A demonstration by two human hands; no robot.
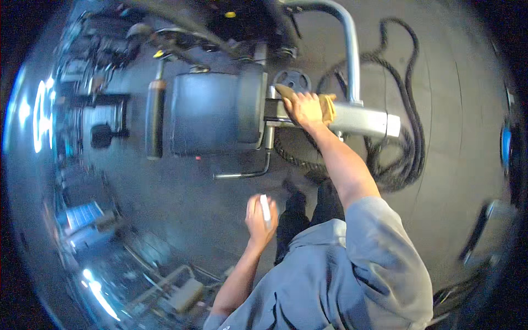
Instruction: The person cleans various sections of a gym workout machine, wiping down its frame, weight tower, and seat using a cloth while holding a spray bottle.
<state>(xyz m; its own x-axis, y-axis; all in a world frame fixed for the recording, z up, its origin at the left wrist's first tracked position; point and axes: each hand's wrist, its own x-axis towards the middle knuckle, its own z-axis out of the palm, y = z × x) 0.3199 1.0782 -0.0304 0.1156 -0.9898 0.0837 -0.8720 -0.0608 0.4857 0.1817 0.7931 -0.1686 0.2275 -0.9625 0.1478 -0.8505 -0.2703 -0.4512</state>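
With a yellow-brown cloth (pixel 328 108) bunched under its fingers, my right hand (pixel 306 108) presses on the light grey metal beam (pixel 359 119) of an exercise machine. Lower in the view, my left hand (pixel 260 216) is closed around a small white object (pixel 265 207), perhaps a bottle; its lower part is hidden by the hand. A dark padded seat (pixel 206 113) joins the beam on the left, and a bent metal handle (pixel 243 176) sticks out below it.
Thick black battle rope (pixel 416 123) lies coiled on the floor right of the beam, near a weight plate (pixel 292 80). A curved metal tube (pixel 350 49) rises beside the beam. A padded roller (pixel 155 119) stands left of the seat. More gym equipment (pixel 185 293) is at lower left.
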